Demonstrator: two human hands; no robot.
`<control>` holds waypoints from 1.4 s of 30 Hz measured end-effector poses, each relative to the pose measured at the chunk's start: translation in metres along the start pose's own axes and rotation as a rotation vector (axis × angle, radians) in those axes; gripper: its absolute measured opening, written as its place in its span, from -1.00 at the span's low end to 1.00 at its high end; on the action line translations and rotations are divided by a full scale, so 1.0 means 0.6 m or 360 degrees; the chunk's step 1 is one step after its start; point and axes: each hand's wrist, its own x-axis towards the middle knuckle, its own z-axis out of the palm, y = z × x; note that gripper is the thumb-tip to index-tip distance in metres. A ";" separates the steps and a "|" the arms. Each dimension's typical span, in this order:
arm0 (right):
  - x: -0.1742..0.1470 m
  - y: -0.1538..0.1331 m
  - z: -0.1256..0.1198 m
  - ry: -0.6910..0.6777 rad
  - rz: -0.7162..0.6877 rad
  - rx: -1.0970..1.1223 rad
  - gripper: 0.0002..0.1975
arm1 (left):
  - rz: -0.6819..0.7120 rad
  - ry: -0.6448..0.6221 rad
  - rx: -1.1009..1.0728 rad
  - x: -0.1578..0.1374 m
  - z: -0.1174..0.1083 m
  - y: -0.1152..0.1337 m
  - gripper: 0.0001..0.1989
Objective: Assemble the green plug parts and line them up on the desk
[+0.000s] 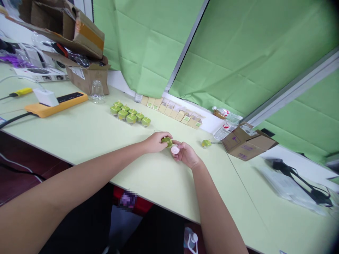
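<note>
My left hand is closed around a small green-topped container, just above the middle of the table. Close against it, my right hand grips a small round pinkish-white piece between thumb and fingers. Whether the two pieces touch, I cannot tell. Farther back on the left stands a group of similar green-topped containers. Another single green-topped container sits to the right of my hands.
Small cardboard boxes line the wall under green curtains. Plastic bottles and a cardboard box stand right. An orange power strip, a clear jar and larger cartons occupy the left. A black strap lies far right.
</note>
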 end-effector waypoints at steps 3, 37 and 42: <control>-0.001 -0.006 -0.005 0.0200 -0.0084 -0.0059 -0.58 | -0.0107 0.0053 -0.0072 0.005 0.006 -0.011 -0.66; 0.019 0.017 0.038 0.0730 -0.0782 -0.0907 -0.76 | -0.0214 0.0081 -0.0673 0.012 0.023 -0.014 -0.69; 0.022 0.017 0.033 0.0913 -0.0838 -0.1029 -0.83 | -0.0247 0.0096 -0.0938 0.017 0.030 -0.024 -0.62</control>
